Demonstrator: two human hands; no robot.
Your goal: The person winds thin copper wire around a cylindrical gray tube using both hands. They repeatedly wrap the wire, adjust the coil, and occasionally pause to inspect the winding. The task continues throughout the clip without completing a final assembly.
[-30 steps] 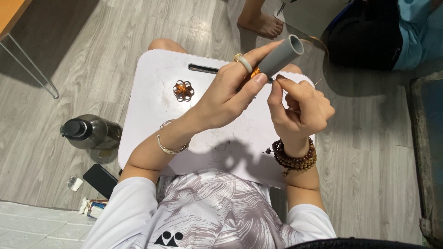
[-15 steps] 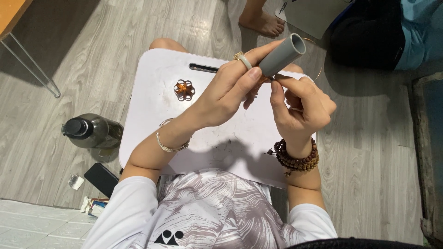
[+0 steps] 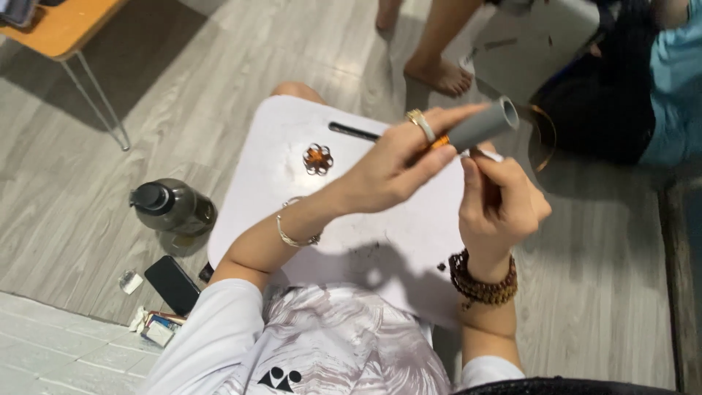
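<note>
Grey tube (image 3: 482, 124): short, rigid, open-ended, probably light and smooth; best taken around its middle. It is held in the air above the white lap table (image 3: 380, 241). The left hand (image 3: 398, 168) is closed around its lower end, fingers stretched along it. The right hand (image 3: 501, 208), curled, pinches something small just beneath it; what, I cannot tell.
</note>
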